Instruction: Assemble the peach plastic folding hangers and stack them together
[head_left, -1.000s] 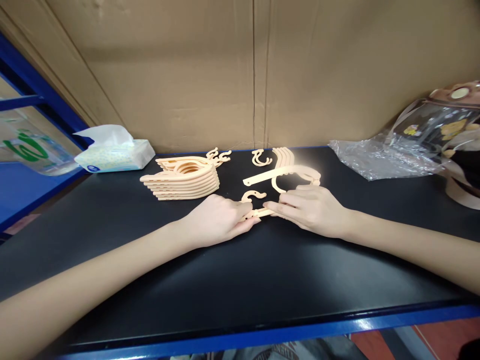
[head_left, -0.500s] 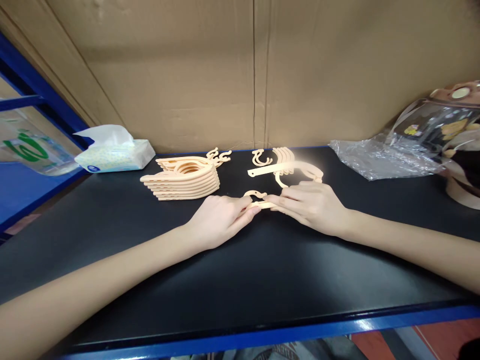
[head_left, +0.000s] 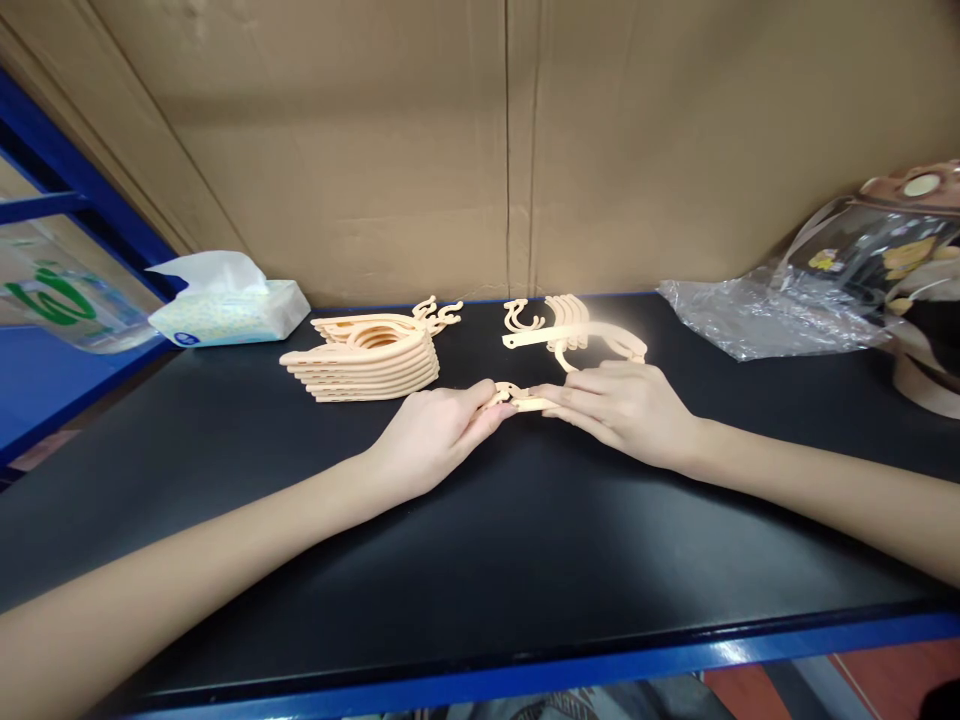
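My left hand (head_left: 439,435) is closed, thumb and fingers pinching a small cream plastic hanger hook (head_left: 510,388). My right hand (head_left: 626,412) is closed on a cream plastic hanger arm (head_left: 534,404), whose narrow end shows between the two hands. Hook and arm meet at the fingertips; the fingers hide how they fit together. A brightly lit curved length with a holed end (head_left: 577,333) rises behind my right hand and seems to belong to the same hanger piece. Left of my hands, a neat stack of hanger arms (head_left: 367,365) lies on the black table.
Loose hooks (head_left: 442,315) lie behind the stack, with more hooks (head_left: 568,318) at the back middle. A tissue box (head_left: 232,312) stands at back left. Crumpled clear plastic (head_left: 772,315) and a transparent bag (head_left: 885,250) occupy the right. Cardboard (head_left: 360,150) walls the back.
My left hand has shifted its pinch onto the hook, which has turned and now sits lower between the fingertips. The lit, holed end has moved slightly right.
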